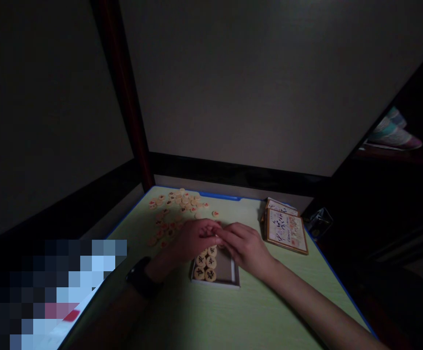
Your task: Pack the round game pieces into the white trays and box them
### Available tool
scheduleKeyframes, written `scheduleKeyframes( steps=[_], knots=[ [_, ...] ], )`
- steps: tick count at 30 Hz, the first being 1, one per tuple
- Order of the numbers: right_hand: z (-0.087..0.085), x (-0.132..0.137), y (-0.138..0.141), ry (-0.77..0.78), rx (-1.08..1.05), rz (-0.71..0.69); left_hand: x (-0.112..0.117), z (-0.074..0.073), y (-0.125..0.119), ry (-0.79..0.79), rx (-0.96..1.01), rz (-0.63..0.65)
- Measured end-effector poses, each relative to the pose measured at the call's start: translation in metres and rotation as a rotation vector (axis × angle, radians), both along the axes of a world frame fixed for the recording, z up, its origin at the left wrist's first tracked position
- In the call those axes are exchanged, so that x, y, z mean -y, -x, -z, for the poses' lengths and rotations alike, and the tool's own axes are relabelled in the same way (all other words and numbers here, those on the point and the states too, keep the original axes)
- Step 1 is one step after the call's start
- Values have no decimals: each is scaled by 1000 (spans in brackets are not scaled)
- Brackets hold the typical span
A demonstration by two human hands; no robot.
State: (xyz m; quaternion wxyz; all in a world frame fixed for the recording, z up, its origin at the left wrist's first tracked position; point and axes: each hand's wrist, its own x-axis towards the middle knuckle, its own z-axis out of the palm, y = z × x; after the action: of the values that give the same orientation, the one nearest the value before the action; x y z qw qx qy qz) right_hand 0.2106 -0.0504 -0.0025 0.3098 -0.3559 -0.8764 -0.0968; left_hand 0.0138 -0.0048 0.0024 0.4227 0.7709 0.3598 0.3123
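Observation:
Above a shallow open box (225,281), my left hand (195,238) and my right hand (248,247) meet at the fingertips. The fingers of both are pinched together; a small pale bit shows between them, too hidden to name. Inside the box, round Chinese chess pieces (210,275) with black characters lie in two columns along the left side, and bare brown bottom shows at the right. My hands cover the far part of the box. A dark watch sits on my left wrist.
Loose chess pieces (185,200), red and black marked, are scattered over the far left of the green table (270,301). Box lids or covers (286,231) with Chinese writing lie at the right. A pale wall (233,87) stands behind the table.

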Motion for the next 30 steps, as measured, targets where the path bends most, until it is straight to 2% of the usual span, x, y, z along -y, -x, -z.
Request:
scheduleKeyframes(
  steps=[2,4,8,10,14,22,30],
  knots=[
    [1,0,-6,-99,106,-8,1,4,-2,-19,-15,42],
    [1,-1,-13,-96,182,7,0,5,1,-94,-101,26],
    [-10,-2,-22,170,213,119,-6,4,9,-305,-318,-63],
    [-17,-3,-24,312,213,122,-10,5,12,-386,-407,-84],
    [-27,-4,-25,432,220,88,-17,11,16,-460,-501,-115],
    [-21,-5,-24,489,265,85,-24,7,25,-506,-612,-224],
    [-19,-6,-25,417,256,112,-27,15,28,-521,-674,-215]
  ],
)
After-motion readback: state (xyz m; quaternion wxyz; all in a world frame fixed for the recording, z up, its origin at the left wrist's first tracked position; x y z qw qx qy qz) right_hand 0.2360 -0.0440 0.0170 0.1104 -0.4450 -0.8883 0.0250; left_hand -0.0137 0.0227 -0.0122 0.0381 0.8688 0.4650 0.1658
